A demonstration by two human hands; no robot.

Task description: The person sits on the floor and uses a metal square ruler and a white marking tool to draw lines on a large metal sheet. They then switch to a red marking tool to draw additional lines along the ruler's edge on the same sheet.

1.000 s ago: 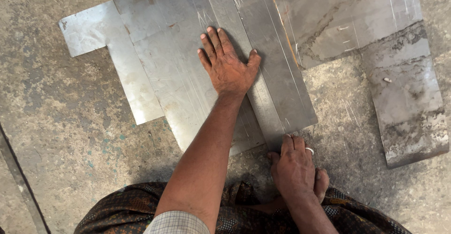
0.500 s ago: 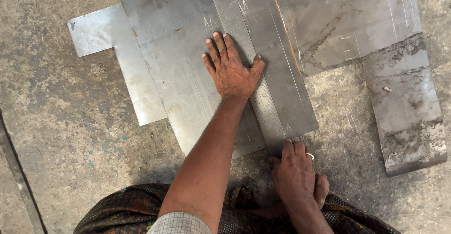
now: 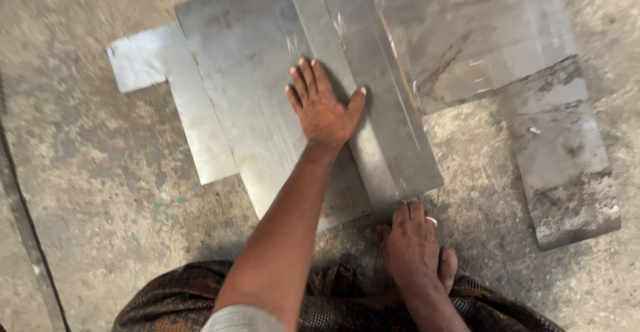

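The left hand (image 3: 325,105) presses flat on overlapping grey metal sheets (image 3: 253,92) lying on the concrete floor (image 3: 100,192); the right hand (image 3: 412,245) rests at their near edge.

Two bare forearms and hands, no gloves. Silver ring (image 3: 431,221) on a finger of right hand (image 3: 413,245). Pale striped sleeve cuff (image 3: 243,320) far below left hand (image 3: 323,109). Dark brown patterned cloth (image 3: 180,299) beside that cuff.

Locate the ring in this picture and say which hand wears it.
In the head view the ring sits low and right of centre, on a finger of the right hand, which rests on the concrete floor just below the metal sheets.
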